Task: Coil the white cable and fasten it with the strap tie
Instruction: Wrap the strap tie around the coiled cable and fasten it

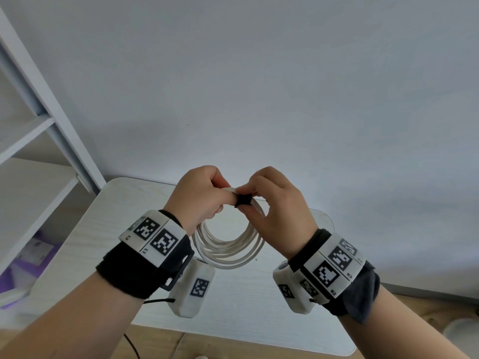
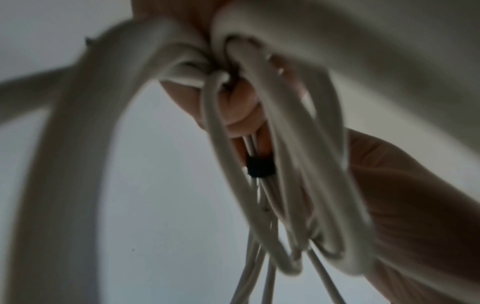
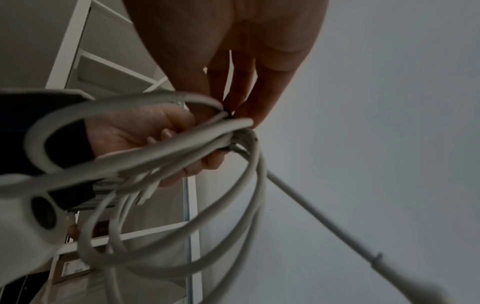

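Both forearms come in from the bottom of the head view, each with a black wrist band and a white camera block covered in black-and-white markers.

Left hand (image 1: 201,196): grip closed around the top of the white cable (image 1: 228,251), fingers curled over the bundled turns. The right wrist view shows those fingers (image 3: 166,133) wrapped round several strands from below.

Right hand (image 1: 278,207): thumb and forefinger pinch the black strap tie (image 1: 243,200), just beside the left hand's fingertips. The other fingers are loosely bent and hold nothing.

The cable is already coiled in several round loops. It hangs below both hands in the air above the tabletop (image 1: 85,229), not touching it. The strap tie sits at the top of the coil, wrapped round the gathered strands; in the left wrist view it shows as a short black band (image 2: 260,167) around the bundle. Cannot tell if it is fully fastened.

One cable end runs away straight, toward lower right in the right wrist view (image 3: 324,218).

The tabletop is pale wood grain with rounded corners. Behind it is a plain white wall (image 1: 285,73). Far left stands a white shelf unit (image 1: 31,130), with something purple on its lowest level.
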A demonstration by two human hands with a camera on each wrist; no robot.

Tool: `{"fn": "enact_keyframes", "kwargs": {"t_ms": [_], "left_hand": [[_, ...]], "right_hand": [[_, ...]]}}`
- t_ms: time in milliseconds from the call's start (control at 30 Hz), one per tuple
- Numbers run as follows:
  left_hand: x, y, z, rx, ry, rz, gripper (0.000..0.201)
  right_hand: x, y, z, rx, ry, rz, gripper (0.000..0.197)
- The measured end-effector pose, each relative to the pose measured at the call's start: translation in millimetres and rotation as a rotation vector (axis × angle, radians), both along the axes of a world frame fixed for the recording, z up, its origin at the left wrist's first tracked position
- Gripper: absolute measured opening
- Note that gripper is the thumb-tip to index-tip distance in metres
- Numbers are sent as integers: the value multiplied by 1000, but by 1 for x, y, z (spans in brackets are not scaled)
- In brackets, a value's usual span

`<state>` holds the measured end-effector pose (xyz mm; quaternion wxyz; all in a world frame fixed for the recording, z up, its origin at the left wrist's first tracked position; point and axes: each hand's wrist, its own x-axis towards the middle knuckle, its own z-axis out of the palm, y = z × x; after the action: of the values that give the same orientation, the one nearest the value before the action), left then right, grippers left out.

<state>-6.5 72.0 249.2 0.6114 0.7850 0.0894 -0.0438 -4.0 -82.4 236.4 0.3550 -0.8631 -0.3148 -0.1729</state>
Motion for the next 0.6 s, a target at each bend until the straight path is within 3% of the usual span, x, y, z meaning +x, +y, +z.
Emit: {"fn": "enact_keyframes", "kwargs": {"t_ms": [267, 400, 600], "left_hand": [[1, -2, -2, -11, 50, -42, 22], [1, -3, -3, -30, 76, -46, 23], [-1, -8, -4, -25, 69, -62, 22]], "right_hand": [[1, -10, -1, -6, -54, 58, 2], [3, -10, 3, -113, -67, 98, 15], [4, -8, 3, -124, 5, 103, 7]]}}
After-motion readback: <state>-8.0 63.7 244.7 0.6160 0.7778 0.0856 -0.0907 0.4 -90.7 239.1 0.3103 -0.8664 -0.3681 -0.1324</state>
